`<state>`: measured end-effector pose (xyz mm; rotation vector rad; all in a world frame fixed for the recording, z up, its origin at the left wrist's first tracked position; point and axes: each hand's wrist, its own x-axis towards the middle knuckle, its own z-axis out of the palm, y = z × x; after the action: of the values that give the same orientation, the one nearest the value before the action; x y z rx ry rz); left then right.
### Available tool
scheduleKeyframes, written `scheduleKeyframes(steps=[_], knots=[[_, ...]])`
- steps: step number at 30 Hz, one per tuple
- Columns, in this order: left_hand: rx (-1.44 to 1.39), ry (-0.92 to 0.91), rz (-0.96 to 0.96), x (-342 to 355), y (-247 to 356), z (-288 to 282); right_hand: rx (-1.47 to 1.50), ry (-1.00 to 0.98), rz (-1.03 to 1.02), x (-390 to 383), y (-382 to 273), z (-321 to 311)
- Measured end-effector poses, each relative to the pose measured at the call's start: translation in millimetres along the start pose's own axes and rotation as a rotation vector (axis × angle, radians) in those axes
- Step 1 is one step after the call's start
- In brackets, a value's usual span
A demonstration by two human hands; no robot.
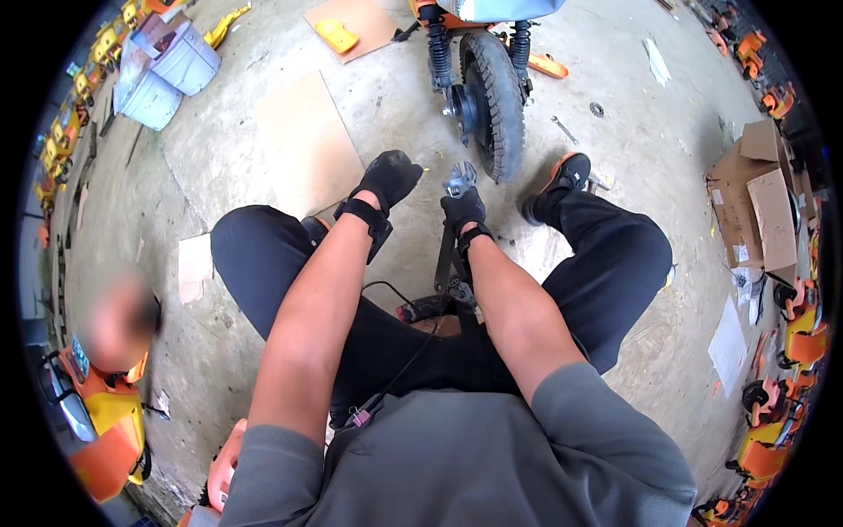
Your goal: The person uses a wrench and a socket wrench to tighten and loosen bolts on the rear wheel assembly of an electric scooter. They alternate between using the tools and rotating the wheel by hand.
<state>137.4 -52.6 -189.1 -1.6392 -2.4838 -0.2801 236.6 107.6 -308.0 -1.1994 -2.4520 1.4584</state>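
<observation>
Both my hands wear black gloves. My left hand (392, 183) is closed in a fist above the floor, left of the wheel; whatever it may hold is hidden. My right hand (464, 211) grips what looks like an adjustable wrench (459, 178), its silvery head sticking out past the fingers toward the wheel. Dark metal bars (444, 262) run below that hand, between my legs, down to a dark mechanical part (457, 294). Just beyond my hands stands a knobby black tyre (493, 105) on a wheel, with a coil-spring shock absorber (439, 54) on each side.
A combination wrench (565, 130) and a toothed ring (597, 110) lie right of the wheel. Cardboard sheets (307, 140) cover floor to the left. Grey buckets (186, 60) stand far left, an open carton (746, 206) at right. Another person (116, 321) is at the left edge.
</observation>
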Motion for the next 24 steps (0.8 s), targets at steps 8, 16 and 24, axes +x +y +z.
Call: scheduleKeyframes(steps=[8,16,24], knots=[[-0.139,-0.039,-0.087,-9.8,30.6,73.0,0.415,-0.077,0.128,19.6,-6.8,5.4],[-0.874,-0.54,-0.984,-0.3,77.1,123.2,0.427,-0.078,0.212,45.5,-0.9,16.9],[-1.261,-0.414,-1.06,1.0,80.8,191.5,0.338,-0.038,0.244,75.6,-1.7,28.3]])
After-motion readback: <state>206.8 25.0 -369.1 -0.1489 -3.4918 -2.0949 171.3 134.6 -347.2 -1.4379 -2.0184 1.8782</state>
